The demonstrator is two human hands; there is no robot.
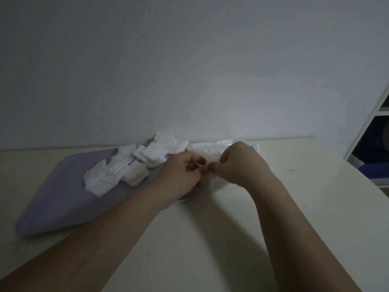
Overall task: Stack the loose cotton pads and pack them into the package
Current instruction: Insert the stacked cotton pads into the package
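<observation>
Cotton pads and their clear plastic package sat toward the far side of a pale table. Nearest the camera, two bare forearms reached out across the tabletop and converged at the right edge of a lavender tray. The left forearm crossed the tray's near right corner, and the left hand hovered over that edge with its fingers curled in tight, thumb and fingers pinching a thin pale strip of the package's film. The right hand lay just right of the tray, on top of the package, knuckles up, its fingers likewise curled in a narrow pinch on the film, thumb tip almost meeting the left hand's fingers. The package lay flat on the table just beside the tray's right edge, running away toward the wall; whether it touched the tray could not be told, since the hands covered the join. A ridged row of white pads showed through its clear far half. The loose cotton pads lay in an untidy, overlapping heap on the tray's far right part, none of them stacked squarely, the farthest ones rising past the tray's far edge against the wall and one lying close to the package's far end. Well to the right of the tray, beyond the table, stood a white shelf unit.
</observation>
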